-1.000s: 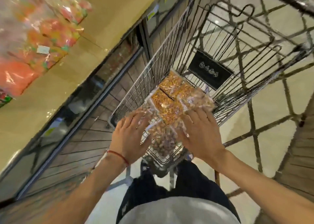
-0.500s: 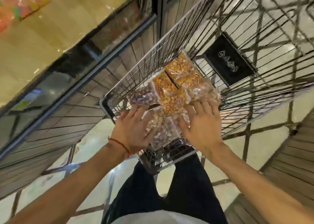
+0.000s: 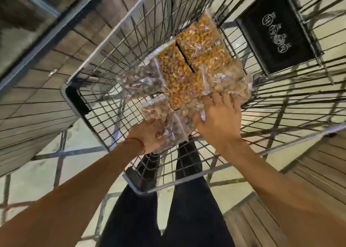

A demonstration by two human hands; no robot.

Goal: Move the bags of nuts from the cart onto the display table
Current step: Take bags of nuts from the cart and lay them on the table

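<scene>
Warm, moderate indoor light leaves the pale floor tiles [image 3: 28, 179] bright while the wood panelling [image 3: 37, 100] at left stays dim. The clear plastic of the bags of nuts [image 3: 177, 74] throws small white glints. Wide-angle distortion bows the wires of the cart [image 3: 116, 46] toward the edges, and the upper left corner is smeared with blur.
</scene>
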